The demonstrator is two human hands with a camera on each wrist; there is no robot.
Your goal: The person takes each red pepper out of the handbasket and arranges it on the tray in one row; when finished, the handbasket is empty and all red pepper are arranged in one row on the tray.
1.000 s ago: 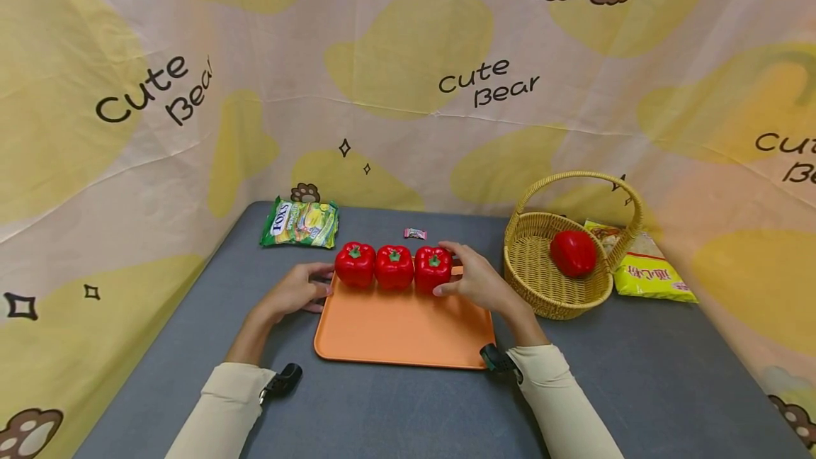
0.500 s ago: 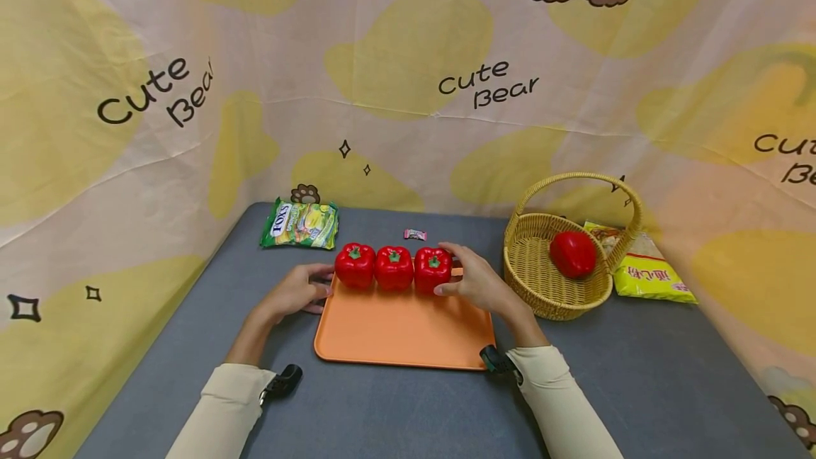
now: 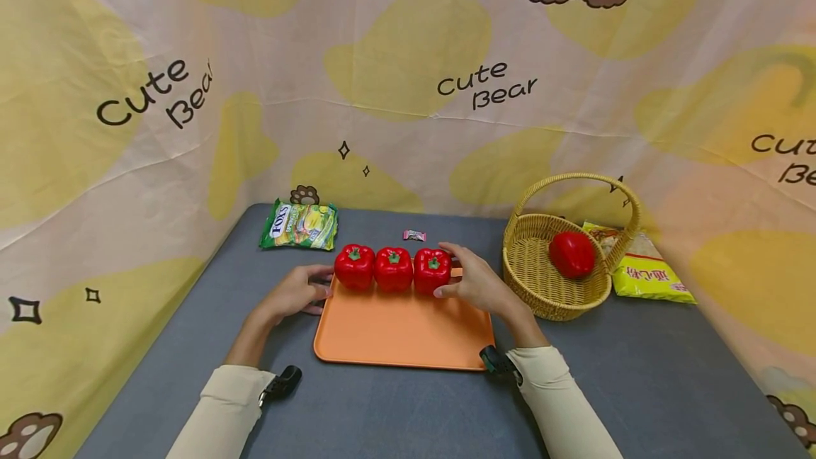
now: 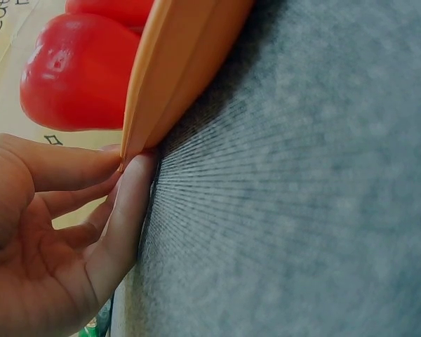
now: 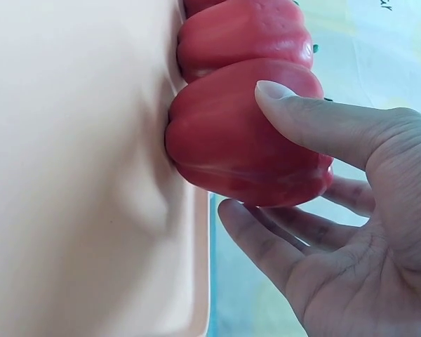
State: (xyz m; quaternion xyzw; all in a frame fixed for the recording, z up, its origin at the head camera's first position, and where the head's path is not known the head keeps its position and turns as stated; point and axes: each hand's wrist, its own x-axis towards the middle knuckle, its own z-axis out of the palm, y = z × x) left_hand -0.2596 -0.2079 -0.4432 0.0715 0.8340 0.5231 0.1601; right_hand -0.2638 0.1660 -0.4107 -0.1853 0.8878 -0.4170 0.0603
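Three red bell peppers stand in a row along the far edge of an orange tray (image 3: pixel 401 331), green stems facing up. My left hand (image 3: pixel 293 294) is at the tray's far left corner. In the left wrist view its thumb and fingers pinch the tray rim (image 4: pixel 144 91), just beside the left bell pepper (image 4: pixel 77 74). My right hand (image 3: pixel 477 278) holds the right bell pepper (image 3: pixel 432 271). In the right wrist view the thumb lies on that pepper's near side, and the other fingers reach round its outer side, partly hidden. The middle bell pepper (image 3: pixel 394 269) touches neither hand.
A wicker basket (image 3: pixel 529 289) with a tall handle stands right of the tray, a red bell pepper (image 3: pixel 571 255) inside. Behind it lies a yellow food packet (image 3: pixel 653 275). A green candy bag (image 3: pixel 299 224) is at the back left, and a small pink wrapped candy (image 3: pixel 414 235) lies behind the peppers.
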